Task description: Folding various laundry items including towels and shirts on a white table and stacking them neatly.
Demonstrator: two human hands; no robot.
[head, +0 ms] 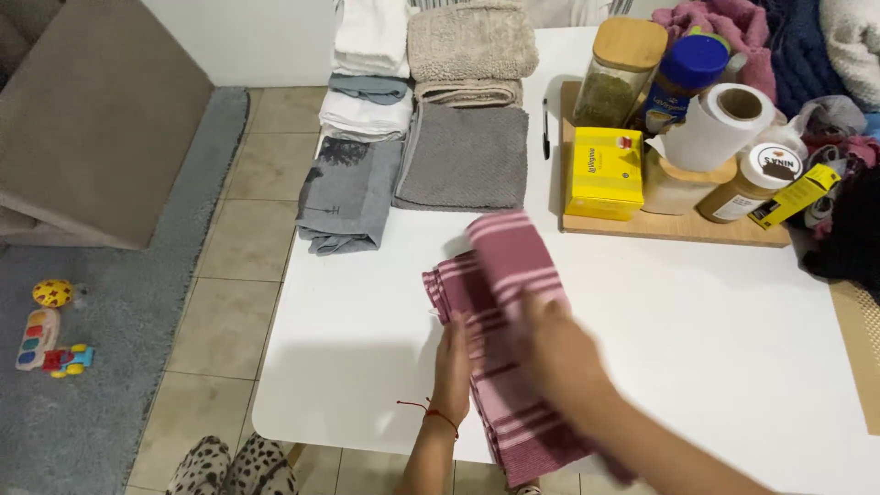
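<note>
- Our left hand (452,367) lies flat, fingers loosely spread, on the pink striped towel (500,302) at the near edge of the white table (697,339).
- Right hand (559,353), blurred, presses it; grip unclear.
- Folding under way, we judge; next, edges need squaring.
- Beyond: seven folded cloths (431,101), one wooden tray (669,225).
</note>
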